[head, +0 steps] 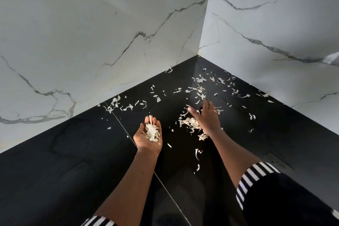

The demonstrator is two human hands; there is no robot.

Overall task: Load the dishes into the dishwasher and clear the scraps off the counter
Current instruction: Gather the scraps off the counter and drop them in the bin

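Note:
Pale papery scraps (199, 88) lie scattered over a glossy black counter (73, 161) in a corner. My left hand (147, 140) is held palm up above the counter, cupped, with a small heap of collected scraps (151, 131) lying in it. My right hand (208, 115) reaches further in, palm down, fingers spread and straight, resting on the counter over a gathered pile of scraps (190, 123) beside its thumb. No dishes or dishwasher are in view.
White marble-veined walls (110, 33) close the corner on the left and right (275, 33). A thin seam (126, 132) runs diagonally across the counter. More scraps (113, 103) lie along the left wall. Striped sleeve cuffs (256, 176) cover both upper arms.

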